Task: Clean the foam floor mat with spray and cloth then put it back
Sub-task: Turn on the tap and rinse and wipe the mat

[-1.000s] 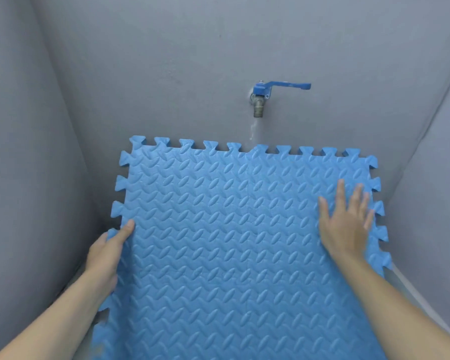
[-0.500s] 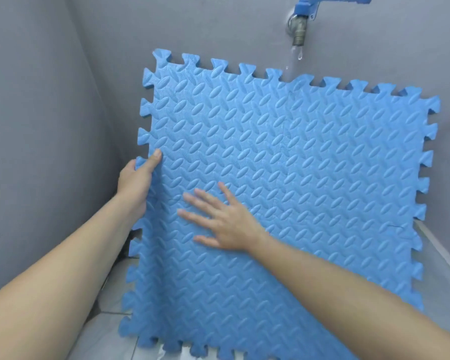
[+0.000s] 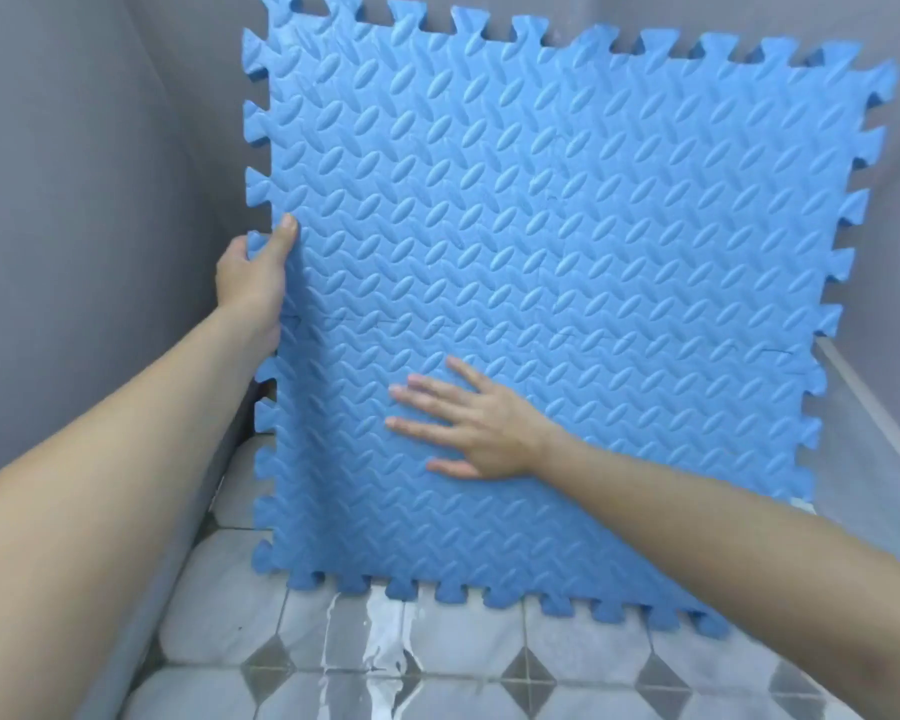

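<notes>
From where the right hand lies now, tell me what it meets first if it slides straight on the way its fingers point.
The right hand lies flat on the foam mat, fingers pointing left. Sliding on, it crosses bare mat, then probably meets the left forearm at the mat's left edge; depth is unclear.

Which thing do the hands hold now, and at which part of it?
The left hand holds the blue foam mat by its left edge. The right hand only lies flat on the mat's face.

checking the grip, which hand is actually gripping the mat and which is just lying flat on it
The left hand grips the foam mat at its left edge, thumb on the front. The right hand only lies flat on the face, fingers spread.
</notes>
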